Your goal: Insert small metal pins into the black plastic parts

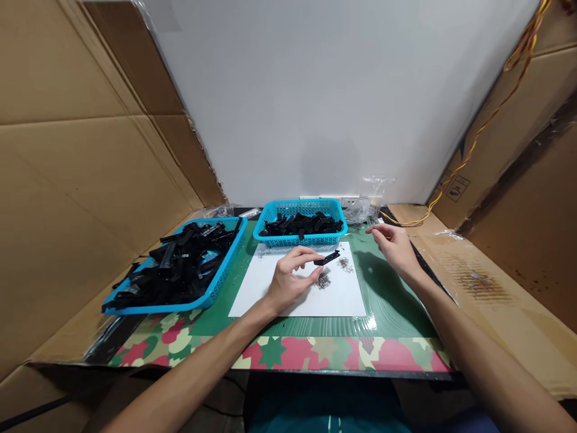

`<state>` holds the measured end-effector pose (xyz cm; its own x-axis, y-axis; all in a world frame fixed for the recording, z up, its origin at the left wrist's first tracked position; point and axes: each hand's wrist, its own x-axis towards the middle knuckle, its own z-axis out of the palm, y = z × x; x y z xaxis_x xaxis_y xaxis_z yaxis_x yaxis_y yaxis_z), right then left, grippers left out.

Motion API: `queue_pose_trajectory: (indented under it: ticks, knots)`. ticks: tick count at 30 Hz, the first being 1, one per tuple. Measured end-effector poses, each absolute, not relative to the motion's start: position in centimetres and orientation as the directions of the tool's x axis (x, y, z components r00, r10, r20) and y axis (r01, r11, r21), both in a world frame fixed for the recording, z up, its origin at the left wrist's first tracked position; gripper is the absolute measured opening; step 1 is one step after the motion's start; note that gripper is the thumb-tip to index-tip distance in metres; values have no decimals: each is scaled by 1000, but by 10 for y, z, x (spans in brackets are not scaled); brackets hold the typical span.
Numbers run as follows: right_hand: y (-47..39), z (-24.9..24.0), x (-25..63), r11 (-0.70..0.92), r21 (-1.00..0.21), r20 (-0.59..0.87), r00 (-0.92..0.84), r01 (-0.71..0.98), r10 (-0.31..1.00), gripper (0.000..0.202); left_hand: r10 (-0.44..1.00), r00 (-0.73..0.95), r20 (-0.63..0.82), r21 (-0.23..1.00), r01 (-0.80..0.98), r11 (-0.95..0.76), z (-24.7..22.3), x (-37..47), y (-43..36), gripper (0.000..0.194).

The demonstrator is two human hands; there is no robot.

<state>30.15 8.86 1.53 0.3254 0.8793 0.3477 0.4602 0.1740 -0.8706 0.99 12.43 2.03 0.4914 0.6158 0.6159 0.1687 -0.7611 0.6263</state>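
My left hand [295,273] pinches a small, narrow black plastic part [328,258] between thumb and fingers, holding it above a white sheet [259,288]. Below the part lies a pile of tiny metal pieces [323,281], and a second small metal pile [345,264] is a little farther to the right. To the right of the sheet, my right hand [394,246] is raised over the green mat, thumb and fingertips pressed together. Whatever sits between those fingertips is too small to make out.
A blue basket [300,240] of small black parts stands behind the sheet. Left of it, a larger blue basket [228,270] is heaped with longer black parts. Cardboard walls [90,162] flank the table. Clear plastic bags [358,211] and a yellow-red wire [475,144] are at the back right.
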Motion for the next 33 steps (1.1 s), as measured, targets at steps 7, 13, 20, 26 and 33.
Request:
queue_pose_trajectory:
  ticks: [7, 13, 20, 26, 33]
  knots:
    - [77, 29, 315, 124, -800, 43, -149, 588, 988, 28, 675, 253, 693, 630, 242, -738, 53, 6, 150, 18]
    - [80, 18, 305, 169, -769, 23, -237, 616, 971, 26, 800, 165, 578, 653, 495, -573, 86, 8, 205, 24]
    - [82, 10, 304, 165, -774, -19, -283, 611, 959, 21, 864, 235, 445, 627, 607, -488, 83, 6, 251, 16]
    - [74, 22, 307, 226, -789, 110, -231, 571, 967, 26, 884, 260, 388, 522, 728, -444, 85, -26, 239, 24]
    - [66, 35, 298, 292, -870, 245, -165, 396, 955, 39, 961, 2, 275, 273, 959, -80, 105, -125, 205, 22]
